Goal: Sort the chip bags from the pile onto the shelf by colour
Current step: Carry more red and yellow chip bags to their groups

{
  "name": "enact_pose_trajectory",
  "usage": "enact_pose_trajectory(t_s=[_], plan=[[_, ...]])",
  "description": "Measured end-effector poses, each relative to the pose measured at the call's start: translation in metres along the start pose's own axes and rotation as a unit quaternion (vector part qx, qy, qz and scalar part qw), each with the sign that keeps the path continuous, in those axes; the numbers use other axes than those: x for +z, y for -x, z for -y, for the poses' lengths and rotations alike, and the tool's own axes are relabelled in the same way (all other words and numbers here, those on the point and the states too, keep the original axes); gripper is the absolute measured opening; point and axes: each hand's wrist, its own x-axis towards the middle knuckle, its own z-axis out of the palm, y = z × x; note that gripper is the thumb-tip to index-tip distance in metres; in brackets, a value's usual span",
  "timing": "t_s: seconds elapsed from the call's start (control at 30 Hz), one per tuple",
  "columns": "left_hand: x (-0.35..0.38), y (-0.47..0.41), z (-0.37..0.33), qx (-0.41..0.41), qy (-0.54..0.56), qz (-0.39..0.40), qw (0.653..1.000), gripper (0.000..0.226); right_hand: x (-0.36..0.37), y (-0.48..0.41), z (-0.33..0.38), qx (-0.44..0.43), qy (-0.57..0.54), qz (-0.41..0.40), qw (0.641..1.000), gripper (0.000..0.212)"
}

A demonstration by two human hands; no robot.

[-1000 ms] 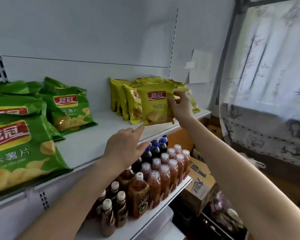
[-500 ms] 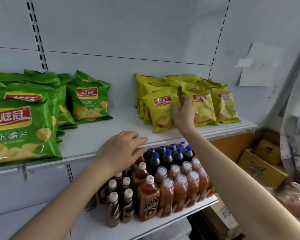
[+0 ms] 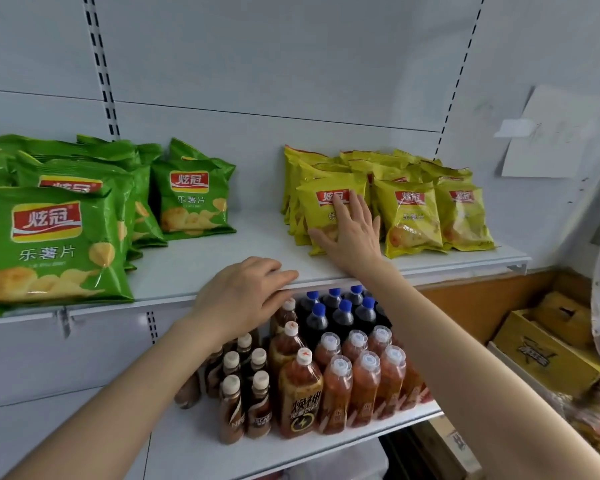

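My right hand (image 3: 352, 237) is pressing spread fingers (image 3: 340, 211) flat against the front yellow chip bag (image 3: 321, 216); my left hand (image 3: 243, 296) is resting relaxed on the shelf (image 3: 194, 265) edge.

Green chip bags (image 3: 56, 244) and yellow chip bags (image 3: 409, 216) bear red logos; the shelf (image 3: 222, 268) is white.

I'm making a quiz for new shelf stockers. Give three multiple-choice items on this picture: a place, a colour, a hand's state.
1. Where on the shelf are the green chip bags? A left B right C middle
2. The bag under the right hand is: A green B red C yellow
3. The right hand is: A a fist B flat, fingers straight C pinching a corner
Answers: 1 A, they fill the left end; 2 C, its wrapper is yellow; 3 B, the fingers lie spread on the bag.
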Motion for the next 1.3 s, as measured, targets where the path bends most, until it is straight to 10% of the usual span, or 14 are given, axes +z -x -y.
enact_pose_trajectory(t_s=[0.4, 0.77, 1.3], plan=[[-0.054, 0.062, -0.022, 0.004, -0.038, -0.050, 0.998, 0.032, -0.024, 0.003, 0.097, -0.144, -0.151, -0.105, 0.972, 0.030], [-0.216, 0.305, 0.059, -0.188, -0.206, -0.024, 0.960, 0.033, 0.008, 0.113, 0.449, -0.407, -0.341, 0.011, 0.847, 0.018], [-0.441, 0.648, 0.177, -0.391, -0.338, 0.007, 0.856, 0.038, 0.101, 0.290, 0.885, -0.502, -0.416, 0.175, 0.737, 0.027]])
